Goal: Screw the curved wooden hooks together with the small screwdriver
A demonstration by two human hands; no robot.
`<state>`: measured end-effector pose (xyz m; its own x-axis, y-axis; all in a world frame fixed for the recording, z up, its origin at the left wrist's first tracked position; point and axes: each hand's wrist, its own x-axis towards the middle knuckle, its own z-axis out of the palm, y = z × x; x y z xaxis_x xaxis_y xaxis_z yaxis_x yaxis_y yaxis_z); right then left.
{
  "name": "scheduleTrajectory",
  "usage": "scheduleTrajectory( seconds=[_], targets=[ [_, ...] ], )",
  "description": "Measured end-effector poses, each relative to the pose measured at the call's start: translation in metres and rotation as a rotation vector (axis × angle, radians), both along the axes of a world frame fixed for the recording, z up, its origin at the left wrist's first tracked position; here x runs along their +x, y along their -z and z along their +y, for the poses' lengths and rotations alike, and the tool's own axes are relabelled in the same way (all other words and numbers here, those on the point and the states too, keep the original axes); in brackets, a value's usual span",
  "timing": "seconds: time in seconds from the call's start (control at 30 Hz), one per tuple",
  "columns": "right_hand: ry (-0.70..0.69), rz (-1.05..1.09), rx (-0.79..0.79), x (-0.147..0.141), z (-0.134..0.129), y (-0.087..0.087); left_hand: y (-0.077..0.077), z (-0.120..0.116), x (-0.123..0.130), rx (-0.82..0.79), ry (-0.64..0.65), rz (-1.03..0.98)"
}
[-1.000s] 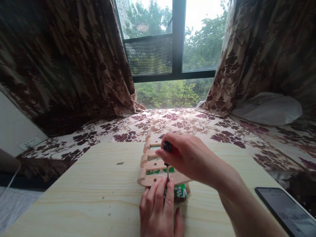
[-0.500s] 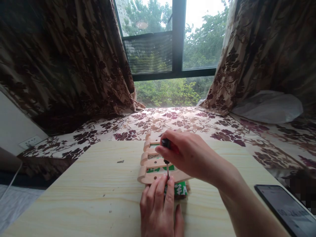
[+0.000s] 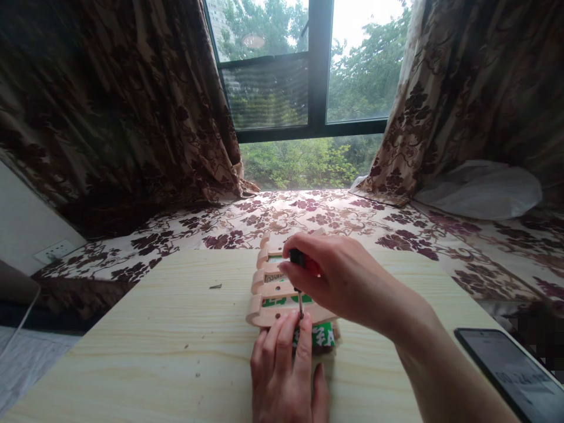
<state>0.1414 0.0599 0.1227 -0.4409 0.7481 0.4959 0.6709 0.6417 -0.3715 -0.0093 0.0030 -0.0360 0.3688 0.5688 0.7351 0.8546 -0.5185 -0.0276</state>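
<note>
My right hand [image 3: 339, 276] is closed around the handle of a screwdriver [image 3: 301, 302] with a black and red grip. Its shaft points down at the near slat of a pale wooden slatted piece [image 3: 264, 317], which has curved ends and dark screw holes. Extended and nearly flat, the fingers of my left hand [image 3: 286, 364] rest on the near edge of that piece. The left index and middle fingertips lie on either side of the screwdriver's tip, hiding it; the thumb stands apart. Beneath the wood is a green and white printed package [image 3: 324, 336].
Small dark screws [image 3: 215, 286] and bits lie on the pale wooden table [image 3: 145, 341], left of the slatted piece. A phone [image 3: 506, 370] showing a timer is at the right edge. Beyond the table are a floral-covered ledge [image 3: 308, 217], a plastic bag [image 3: 480, 191], curtains and a window.
The right hand and screwdriver have shifted very slightly, with the shaft a little more upright. The left hand and wooden piece stay nearly in place.
</note>
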Motion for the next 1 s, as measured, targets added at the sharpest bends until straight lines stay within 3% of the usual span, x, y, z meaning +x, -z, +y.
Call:
scheduleTrajectory(
  seconds=[0.1,0.3,0.53,0.77,1.0],
  targets=[
    [-0.034,-0.003,0.006,-0.0014,-0.0001,0.0002,-0.0008,-0.0007,0.0008,-0.003,0.001,0.003],
    [0.040,0.024,0.013,-0.0014,0.0033,0.0030,-0.0027,-0.0011,0.0018,0.008,0.017,-0.030],
    [-0.058,0.001,-0.030,0.0005,-0.0019,-0.0013,-0.0047,-0.0021,0.0027,-0.016,0.014,-0.051],
    [0.026,0.017,-0.018,0.0007,0.0024,0.0031,-0.0029,-0.0018,0.0016,-0.005,0.027,-0.037],
    [-0.022,-0.004,0.002,-0.0010,0.0002,0.0013,-0.0025,-0.0026,0.0016,-0.016,0.026,-0.044]
  ],
)
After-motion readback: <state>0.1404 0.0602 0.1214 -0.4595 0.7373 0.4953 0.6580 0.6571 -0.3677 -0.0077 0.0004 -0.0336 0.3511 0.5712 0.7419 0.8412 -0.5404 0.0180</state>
